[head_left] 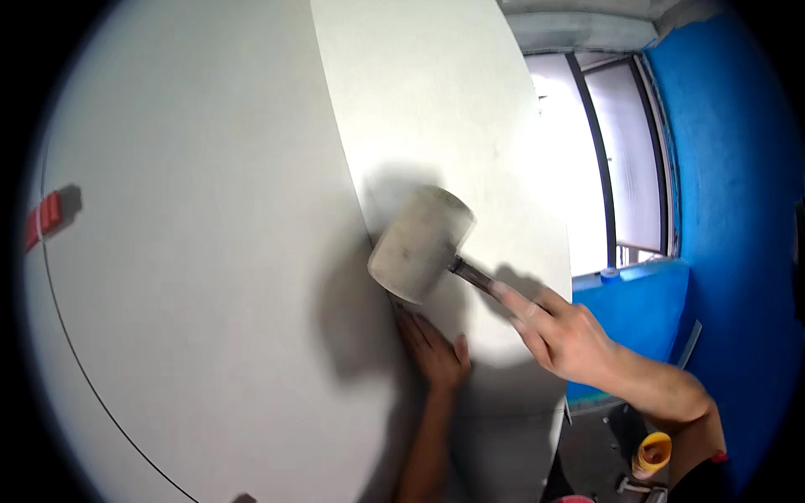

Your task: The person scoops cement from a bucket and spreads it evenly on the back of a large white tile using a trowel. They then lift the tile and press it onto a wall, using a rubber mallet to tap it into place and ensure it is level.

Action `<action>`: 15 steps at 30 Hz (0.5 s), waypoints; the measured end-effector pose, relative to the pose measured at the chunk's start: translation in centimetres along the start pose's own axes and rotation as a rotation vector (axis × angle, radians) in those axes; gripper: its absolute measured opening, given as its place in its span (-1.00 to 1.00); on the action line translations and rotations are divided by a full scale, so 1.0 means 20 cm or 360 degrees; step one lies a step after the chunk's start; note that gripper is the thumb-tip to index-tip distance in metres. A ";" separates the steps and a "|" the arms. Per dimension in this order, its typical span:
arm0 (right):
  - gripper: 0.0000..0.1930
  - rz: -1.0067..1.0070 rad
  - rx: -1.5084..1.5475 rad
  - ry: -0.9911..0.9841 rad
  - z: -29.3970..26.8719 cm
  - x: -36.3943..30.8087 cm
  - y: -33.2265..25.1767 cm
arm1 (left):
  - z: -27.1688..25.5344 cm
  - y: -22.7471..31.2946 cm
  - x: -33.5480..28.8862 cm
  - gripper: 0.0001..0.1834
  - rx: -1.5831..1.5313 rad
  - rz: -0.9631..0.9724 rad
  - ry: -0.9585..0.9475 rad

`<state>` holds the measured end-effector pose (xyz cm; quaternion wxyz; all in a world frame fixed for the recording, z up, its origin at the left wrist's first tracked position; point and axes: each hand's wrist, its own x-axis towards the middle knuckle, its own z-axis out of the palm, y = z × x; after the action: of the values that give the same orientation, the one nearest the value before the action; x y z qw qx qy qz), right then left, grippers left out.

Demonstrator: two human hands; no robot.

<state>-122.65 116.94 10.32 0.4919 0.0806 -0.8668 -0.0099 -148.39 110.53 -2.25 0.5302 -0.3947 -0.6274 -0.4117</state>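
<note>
A rubber mallet point(419, 243) with a large pale head is in my right hand point(570, 335), whose fingers wrap round its dark handle. The mallet head is over the seam between two large white panels point(201, 251), casting a shadow on them; whether it touches them I cannot tell. Just below the head, my left hand point(438, 356) lies against the panel beside the seam, fingers stretched upward and thumb apart. Its fingertips are in shadow close to the mallet's lower edge.
A red plastic piece point(50, 214) sits on another seam at the far left. To the right are a window point(625, 151) and a blue wall point(729, 168). A yellow container point(652, 454) and a hammer point(641, 486) are on the floor at the lower right.
</note>
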 end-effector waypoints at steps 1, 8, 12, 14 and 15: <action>-0.27 -0.0072 -0.0027 0.0056 -0.01 0.12 -0.02 | -0.01 0.00 0.00 -0.08 0.0033 0.0028 -0.0002; -0.52 -0.0285 -0.0032 0.0334 -0.03 0.70 0.02 | -0.02 -0.04 -0.03 -0.08 -0.0054 0.0030 -0.0053; -0.56 0.0217 -0.0223 0.0370 -0.10 0.65 0.09 | -0.05 0.00 -0.04 -0.10 0.0088 -0.0014 -0.0045; -0.57 0.0429 -0.0037 0.0411 -0.14 0.44 0.12 | -0.02 -0.06 -0.06 -0.09 0.0139 -0.0019 -0.0058; -0.56 0.0431 -0.0161 0.0450 -0.13 0.28 0.16 | 0.02 -0.09 -0.08 -0.09 0.0156 -0.0026 -0.0061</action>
<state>-123.63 119.46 16.69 0.6091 -0.0608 -0.7904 0.0242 -149.94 110.11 -4.02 0.5336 -0.3709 -0.6600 -0.3771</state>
